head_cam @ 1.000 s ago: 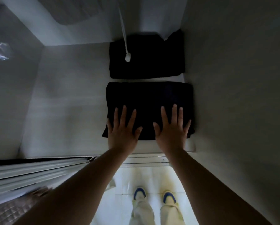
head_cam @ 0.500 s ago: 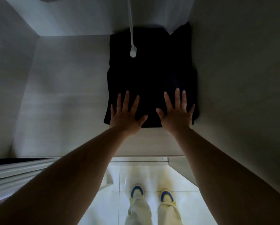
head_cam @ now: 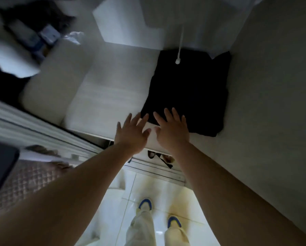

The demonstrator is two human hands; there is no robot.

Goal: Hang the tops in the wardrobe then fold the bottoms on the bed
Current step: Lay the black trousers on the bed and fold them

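While open, hands (head_cam: 171, 131) touch clothes (head_cam: 187, 96).

- We count one stack of dark folded garments (head_cam: 187, 93) on the wardrobe shelf (head_cam: 109, 96).
- Two hands: left hand (head_cam: 131, 134), right hand (head_cam: 171, 130).
- Two shoes (head_cam: 145, 204).
- One hanging white cord (head_cam: 179, 45).

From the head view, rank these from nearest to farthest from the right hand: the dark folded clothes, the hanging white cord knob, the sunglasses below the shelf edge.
1. Dark folded clothes: under the right hand's fingertips, on the shelf.
2. Sunglasses: just below the shelf edge, near the wrist.
3. White cord knob: hanging over the far end of the clothes.
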